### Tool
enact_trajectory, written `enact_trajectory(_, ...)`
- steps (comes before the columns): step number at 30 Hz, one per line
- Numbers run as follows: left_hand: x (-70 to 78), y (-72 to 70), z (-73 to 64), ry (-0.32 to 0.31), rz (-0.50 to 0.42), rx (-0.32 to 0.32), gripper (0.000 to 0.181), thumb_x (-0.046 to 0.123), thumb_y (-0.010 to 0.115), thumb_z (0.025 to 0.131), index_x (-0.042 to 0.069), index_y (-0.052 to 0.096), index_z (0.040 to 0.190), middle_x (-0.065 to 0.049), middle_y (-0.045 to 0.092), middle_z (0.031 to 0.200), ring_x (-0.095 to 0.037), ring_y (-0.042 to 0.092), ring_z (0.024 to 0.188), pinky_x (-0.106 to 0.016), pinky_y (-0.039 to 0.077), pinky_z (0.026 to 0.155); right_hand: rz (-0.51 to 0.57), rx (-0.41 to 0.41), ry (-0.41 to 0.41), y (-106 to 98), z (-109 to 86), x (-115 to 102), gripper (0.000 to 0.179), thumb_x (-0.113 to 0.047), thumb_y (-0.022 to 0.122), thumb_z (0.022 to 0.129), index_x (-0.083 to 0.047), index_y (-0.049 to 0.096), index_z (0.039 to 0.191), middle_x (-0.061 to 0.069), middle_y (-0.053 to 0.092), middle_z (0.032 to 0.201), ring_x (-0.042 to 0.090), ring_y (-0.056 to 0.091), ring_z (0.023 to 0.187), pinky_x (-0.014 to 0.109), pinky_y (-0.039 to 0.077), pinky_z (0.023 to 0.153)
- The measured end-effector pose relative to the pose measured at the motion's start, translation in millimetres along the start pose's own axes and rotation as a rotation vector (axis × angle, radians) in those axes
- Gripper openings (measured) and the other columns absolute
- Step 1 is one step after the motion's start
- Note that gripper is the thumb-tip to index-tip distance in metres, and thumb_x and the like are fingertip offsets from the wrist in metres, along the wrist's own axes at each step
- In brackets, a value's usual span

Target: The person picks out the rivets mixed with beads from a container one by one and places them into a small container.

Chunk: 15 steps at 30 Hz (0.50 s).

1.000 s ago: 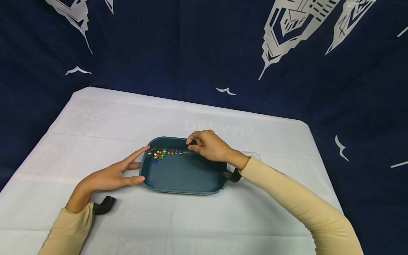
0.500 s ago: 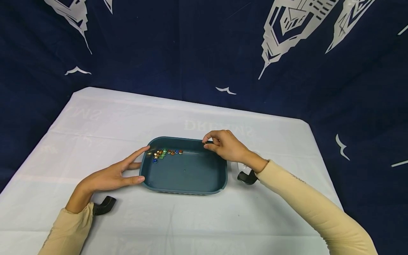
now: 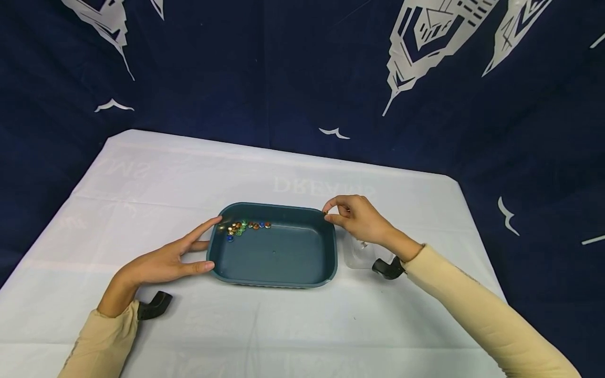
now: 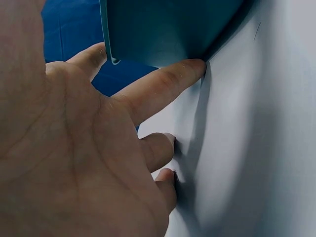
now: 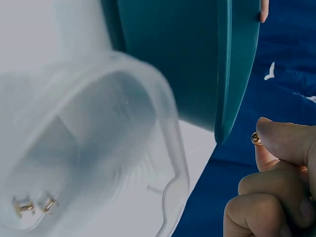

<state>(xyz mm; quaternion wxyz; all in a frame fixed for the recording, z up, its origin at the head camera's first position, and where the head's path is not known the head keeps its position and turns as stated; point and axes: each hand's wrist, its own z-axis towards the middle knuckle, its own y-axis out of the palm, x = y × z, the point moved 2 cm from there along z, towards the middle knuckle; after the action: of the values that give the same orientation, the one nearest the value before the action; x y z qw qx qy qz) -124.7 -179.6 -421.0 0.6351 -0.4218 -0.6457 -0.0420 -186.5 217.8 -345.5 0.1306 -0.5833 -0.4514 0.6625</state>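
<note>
My right hand (image 3: 361, 218) pinches a small round gold piece (image 5: 256, 138) between thumb and index finger, over the right end of a dark teal tray (image 3: 279, 257). Its other fingers are curled in toward the palm. My left hand (image 3: 163, 260) has its fingers spread straight, with thumb and fingertips against the tray's left end. Several small shiny coloured beads (image 3: 238, 227), in gold, green, red and blue, lie inside the tray toward its far left. In the right wrist view a clear plastic container (image 5: 143, 98) holds two gold spool-shaped pieces (image 5: 23, 206).
The clear container stands on the white tablecloth (image 3: 283, 325) just right of the tray, partly hidden by the right forearm. Black wrist mounts stick out from both sleeves. A dark blue printed curtain (image 3: 212, 79) hangs behind the table.
My right hand has moved right, from above the tray's far middle to its right end, with the gold piece still pinched. More of the clear container shows. The left hand has stayed in place.
</note>
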Motion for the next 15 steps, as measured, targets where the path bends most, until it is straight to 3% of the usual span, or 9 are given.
enact_trajectory(3,-0.4,-0.2,0.2,-0.004,-0.003,0.000,0.091,0.036,0.069,0.096,0.042,0.005,0.160,-0.021,0.036,0.158,-0.042,0.044,0.140,-0.076,0.029,0.102,0.021,0.007,0.015,-4.5,-5.7,4.5,0.018,-0.014,0.069,0.096,-0.005,0.070,0.111,-0.004,0.031,0.055,0.011,0.039,0.043,0.030,0.047,0.063)
enact_trajectory(15,-0.7,-0.3,-0.1,0.005,0.006,0.000,0.091,0.035,0.068,0.096,0.042,0.004,0.160,-0.022,0.035,0.158,-0.042,0.044,0.140,-0.076,0.029,0.102,0.029,0.087,0.085,-23.3,-33.8,31.9,0.017,-0.016,0.071,0.095,-0.009,0.071,0.110,-0.004,0.028,0.058,0.009,0.030,0.053,0.029,0.039,0.060)
